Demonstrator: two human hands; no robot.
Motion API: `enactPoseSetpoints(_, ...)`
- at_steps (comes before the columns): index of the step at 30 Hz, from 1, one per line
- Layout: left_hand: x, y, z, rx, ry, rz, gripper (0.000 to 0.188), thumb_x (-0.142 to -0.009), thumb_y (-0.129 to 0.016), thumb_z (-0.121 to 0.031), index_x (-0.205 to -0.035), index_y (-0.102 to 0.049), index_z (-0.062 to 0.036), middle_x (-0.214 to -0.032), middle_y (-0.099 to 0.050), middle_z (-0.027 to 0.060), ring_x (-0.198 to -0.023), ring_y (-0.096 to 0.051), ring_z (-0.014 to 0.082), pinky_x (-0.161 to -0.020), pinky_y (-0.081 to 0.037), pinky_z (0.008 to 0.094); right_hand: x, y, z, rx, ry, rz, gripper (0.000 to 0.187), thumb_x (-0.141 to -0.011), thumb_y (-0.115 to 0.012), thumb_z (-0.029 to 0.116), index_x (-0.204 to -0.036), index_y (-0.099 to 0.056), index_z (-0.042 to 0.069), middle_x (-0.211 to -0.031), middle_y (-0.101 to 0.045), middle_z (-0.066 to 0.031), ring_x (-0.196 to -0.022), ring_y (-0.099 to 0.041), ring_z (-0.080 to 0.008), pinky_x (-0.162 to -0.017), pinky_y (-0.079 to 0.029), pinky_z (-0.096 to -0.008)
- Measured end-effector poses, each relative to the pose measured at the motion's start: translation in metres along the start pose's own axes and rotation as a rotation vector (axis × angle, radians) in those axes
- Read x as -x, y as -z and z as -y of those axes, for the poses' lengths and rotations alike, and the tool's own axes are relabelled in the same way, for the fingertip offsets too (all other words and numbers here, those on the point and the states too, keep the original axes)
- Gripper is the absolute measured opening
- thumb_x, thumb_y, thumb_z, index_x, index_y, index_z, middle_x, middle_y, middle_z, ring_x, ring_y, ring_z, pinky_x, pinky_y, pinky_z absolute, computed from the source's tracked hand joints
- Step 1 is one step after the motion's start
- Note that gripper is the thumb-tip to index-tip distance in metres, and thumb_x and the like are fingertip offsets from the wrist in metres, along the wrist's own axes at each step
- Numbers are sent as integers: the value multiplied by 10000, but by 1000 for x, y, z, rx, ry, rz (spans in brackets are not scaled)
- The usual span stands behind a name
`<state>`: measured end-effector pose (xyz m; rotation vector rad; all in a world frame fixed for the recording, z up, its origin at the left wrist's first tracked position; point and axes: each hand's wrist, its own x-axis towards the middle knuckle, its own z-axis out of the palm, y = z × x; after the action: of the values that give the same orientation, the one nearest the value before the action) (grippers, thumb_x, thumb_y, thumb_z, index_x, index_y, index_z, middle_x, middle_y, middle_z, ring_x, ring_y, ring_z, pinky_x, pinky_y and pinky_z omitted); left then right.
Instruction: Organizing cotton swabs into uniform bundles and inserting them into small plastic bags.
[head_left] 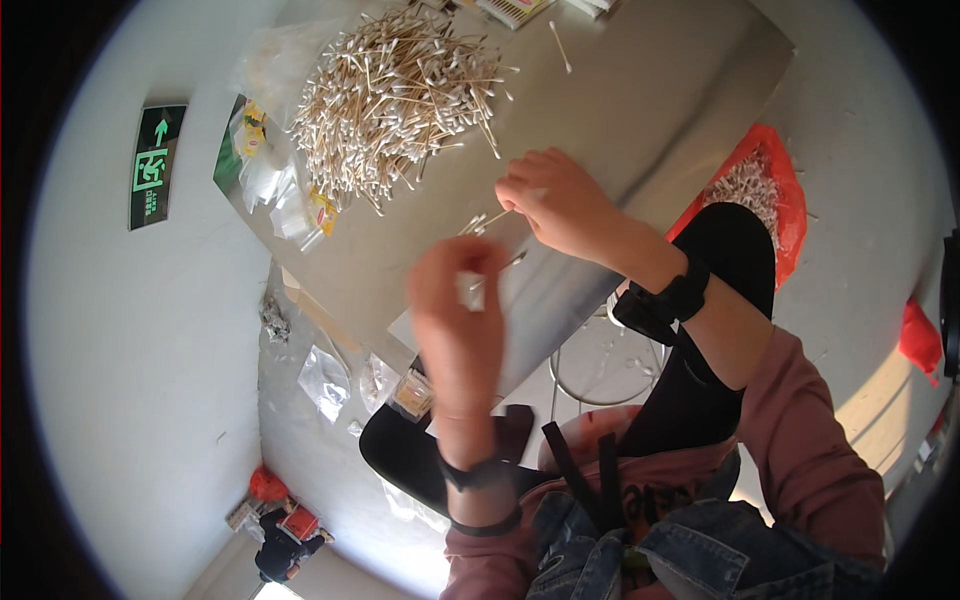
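A large heap of cotton swabs [395, 105] with pale sticks and white tips lies on the metal table [640, 95]. My right hand [560, 205] is over the table to the right of the heap, its fingers curled closed. From its fingertips a thin cotton swab [495, 218] points left, next to a few more swab tips. Nearer to me, my left hand [455, 310] is raised over the table's near edge and smeared by motion. Its fingers curl in, and a whitish patch shows between them; what that is, I cannot make out.
One loose swab [561, 48] lies at the far side. Clear plastic bags with yellow labels [322, 212] lie along the table's left edge. A red bag [790, 215] of swabs stands right of my knee. Plastic bags [326, 383] litter the floor; another person [285, 540] is far lower left.
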<state>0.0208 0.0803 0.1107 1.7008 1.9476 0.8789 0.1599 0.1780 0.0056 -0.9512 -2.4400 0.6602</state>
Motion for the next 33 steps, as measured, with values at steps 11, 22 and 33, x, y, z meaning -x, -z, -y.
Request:
enactPoseSetpoints(11,2,-58,-50,98,-197,-151,236,-852,-650,75,-1073,-626,-6,-1058,-645,153,-1025,-632,338,-894,-493,417,-2,-10,-4,-143,3,-52,151,-771,-620,-45,-793,-559,91,-807,-562,-41,-852,-564,-253,-789,-417,-377)
enactPoseSetpoints(22,39,-22,91,-357,-111,53,831,-868,-772,-259,-1537,-341,-18,-1475,-497,184,-1382,-456,379,-1172,-298,561,-14,-22,26,-265,161,-94,164,-786,-723,26,-907,-628,82,-871,-607,-56,-839,-605,-253,-786,-479,-369)
enactPoseSetpoints(33,65,-37,82,-265,-25,-92,800,-821,-819,-240,-1480,-418,-25,-1358,-562,164,-1280,-522,356,-1157,-324,538,-73,-10,1,-141,-497,-312,405,-839,-789,191,-1094,-519,28,-1034,-678,-139,-885,-690,-337,-751,-548,-420)
